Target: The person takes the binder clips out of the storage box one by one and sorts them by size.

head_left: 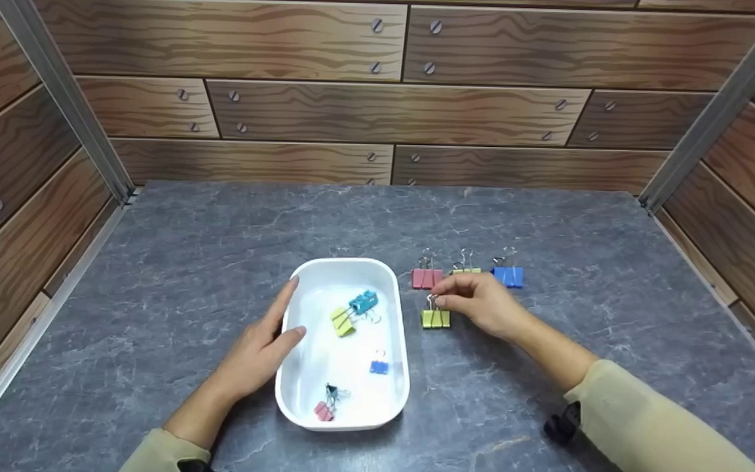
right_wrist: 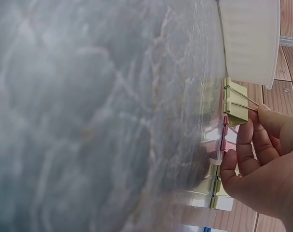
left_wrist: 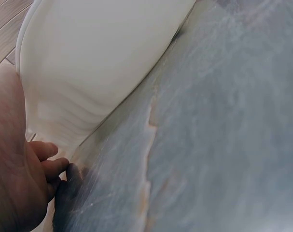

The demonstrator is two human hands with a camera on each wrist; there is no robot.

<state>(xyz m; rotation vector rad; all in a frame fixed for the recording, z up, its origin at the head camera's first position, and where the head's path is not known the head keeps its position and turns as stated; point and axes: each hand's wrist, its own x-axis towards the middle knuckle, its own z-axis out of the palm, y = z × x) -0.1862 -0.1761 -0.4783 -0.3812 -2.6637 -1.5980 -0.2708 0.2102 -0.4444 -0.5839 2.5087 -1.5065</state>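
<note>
A white tray (head_left: 392, 406) holds several binder clips: a yellow clip (head_left: 342, 322) against a teal clip (head_left: 364, 301), a small blue clip (head_left: 379, 367), and a small pink clip (head_left: 324, 411) by a dark one (head_left: 331, 391). My left hand (head_left: 256, 357) rests against the tray's left side, its thumb and index finger extended at the rim; in the left wrist view its other fingers (left_wrist: 52, 168) bend loosely beside the wall. Just right of the tray, my right hand (head_left: 485, 307) pinches a yellow binder clip (head_left: 435, 319) by its wire handles, body downward.
Behind the right hand, a pink binder clip (head_left: 425, 278), another yellow clip (head_left: 466, 271) partly hidden by the hand, and a blue clip (head_left: 508, 276) stand in a row on the grey marbled table (head_left: 220, 242). Wood-patterned walls (head_left: 299, 111) enclose the back and sides.
</note>
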